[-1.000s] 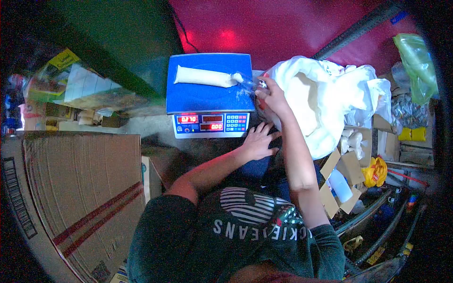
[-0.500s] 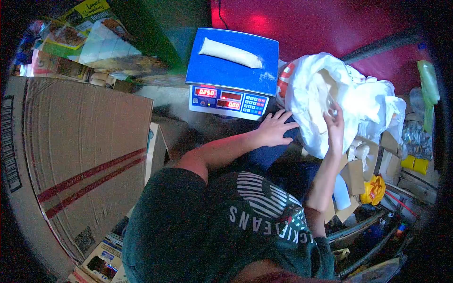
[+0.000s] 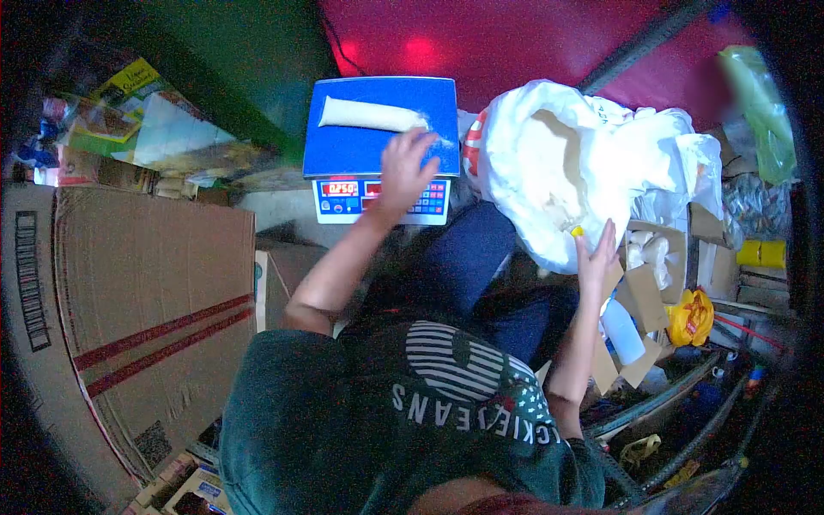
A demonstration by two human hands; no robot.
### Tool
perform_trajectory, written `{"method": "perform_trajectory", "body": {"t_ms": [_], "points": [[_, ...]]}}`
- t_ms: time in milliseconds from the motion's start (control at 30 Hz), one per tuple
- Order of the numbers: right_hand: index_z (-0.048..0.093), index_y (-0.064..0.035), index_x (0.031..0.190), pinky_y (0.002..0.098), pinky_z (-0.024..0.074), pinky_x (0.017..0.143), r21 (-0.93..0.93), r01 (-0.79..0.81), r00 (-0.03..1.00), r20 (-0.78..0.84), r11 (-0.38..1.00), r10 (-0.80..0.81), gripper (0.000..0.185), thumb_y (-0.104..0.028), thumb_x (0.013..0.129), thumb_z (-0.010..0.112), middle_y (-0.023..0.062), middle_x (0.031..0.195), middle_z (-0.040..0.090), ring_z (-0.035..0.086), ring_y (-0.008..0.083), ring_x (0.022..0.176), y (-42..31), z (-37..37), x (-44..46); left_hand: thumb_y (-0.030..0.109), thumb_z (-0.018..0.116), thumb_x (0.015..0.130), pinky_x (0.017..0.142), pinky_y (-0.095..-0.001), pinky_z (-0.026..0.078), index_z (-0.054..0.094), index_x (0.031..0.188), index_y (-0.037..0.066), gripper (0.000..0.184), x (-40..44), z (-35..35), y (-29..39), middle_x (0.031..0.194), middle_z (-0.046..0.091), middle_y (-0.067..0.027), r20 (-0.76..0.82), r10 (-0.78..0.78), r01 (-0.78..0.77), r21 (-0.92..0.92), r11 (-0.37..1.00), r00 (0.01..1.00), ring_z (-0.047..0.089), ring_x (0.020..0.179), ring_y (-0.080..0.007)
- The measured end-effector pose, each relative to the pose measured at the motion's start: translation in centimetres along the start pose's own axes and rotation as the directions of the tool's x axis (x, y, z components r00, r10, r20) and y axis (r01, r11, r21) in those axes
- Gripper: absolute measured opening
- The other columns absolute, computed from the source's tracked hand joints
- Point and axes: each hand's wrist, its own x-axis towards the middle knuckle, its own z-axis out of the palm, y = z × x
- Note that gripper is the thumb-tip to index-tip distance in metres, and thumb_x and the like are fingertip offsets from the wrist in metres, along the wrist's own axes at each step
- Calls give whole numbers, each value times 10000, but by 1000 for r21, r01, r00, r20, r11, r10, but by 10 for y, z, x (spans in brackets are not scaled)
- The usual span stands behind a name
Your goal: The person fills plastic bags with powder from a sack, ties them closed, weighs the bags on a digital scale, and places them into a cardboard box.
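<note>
A slim clear plastic bag of white powder (image 3: pixel 369 114) lies across the blue pan of a digital scale (image 3: pixel 322 159), with loose powder by its right end. My left hand (image 3: pixel 407 172) reaches over the pan with its fingers apart, close to that end; whether it touches the bag I cannot tell. The display reads 0.250. Right of the scale stands a large white plastic sack (image 3: pixel 506 163), its mouth open on white powder. At its near rim is my right hand (image 3: pixel 596 259), thumb and fingers apart. A small yellow piece (image 3: pixel 577 232) shows by the thumb.
A big cardboard box (image 3: pixel 163 283) fills the left side. Opened cartons (image 3: pixel 644 296) with white plastic bags stand at the right, near a yellow plastic bag (image 3: pixel 689 318). A dark metal bar (image 3: pixel 648 47) slants behind the sack.
My left hand has moved up from below the scale's right corner to over the pan. My right hand has drawn back from the sack's mouth to its near rim. The view has shifted.
</note>
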Motion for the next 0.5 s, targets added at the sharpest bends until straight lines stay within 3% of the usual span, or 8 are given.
{"method": "perform_trajectory", "body": {"t_ms": [67, 133, 200, 400, 500], "points": [[301, -58, 1402, 553, 200, 1047, 30, 49, 989, -138, 998, -44, 765, -260, 768, 678, 203, 1424, 324, 286, 342, 1330, 20, -13, -28, 268, 652, 752, 922, -455, 353, 564, 1168, 99, 457, 22, -13, -13, 1203, 510, -133, -30, 35, -29, 179, 983, 999, 464, 1105, -316], [326, -17, 1377, 491, 226, 1052, -61, -54, 990, -133, 997, 46, 703, -267, 805, 649, 221, 1413, 332, 304, 351, 1318, 25, -23, -64, 331, 651, 752, 892, -457, 368, 565, 1170, 94, 489, 39, -16, -18, 1176, 522, -139, 14, 7, -10, 294, 956, 1000, 478, 1083, -315], [328, -18, 1376, 478, 227, 1052, 11, -96, 981, -166, 995, 97, 677, -297, 833, 621, 220, 1410, 337, 313, 354, 1311, 50, -4, -108, 393, 640, 754, 849, -456, 392, 569, 1168, 94, 515, 51, -19, -17, 1137, 544, -148, 92, -66, 28, 363, 931, 994, 501, 1053, -319], [344, -41, 1373, 499, 204, 1049, 28, -214, 967, -136, 976, 216, 603, -347, 893, 543, 201, 1418, 333, 306, 349, 1315, 52, -3, -136, 385, 596, 772, 783, -467, 407, 648, 949, 84, 353, 73, 1, -23, 894, 642, -137, 260, -152, -12, 535, 845, 954, 608, 881, -296], [352, -54, 1371, 524, 196, 1042, -18, -257, 960, -121, 966, 253, 590, -350, 896, 539, 176, 1421, 342, 308, 326, 1320, 50, -2, -132, 302, 565, 796, 739, -461, 427, 636, 831, 83, 233, 78, 16, -35, 811, 665, -128, 282, -183, -11, 570, 822, 942, 648, 772, -292]]}}
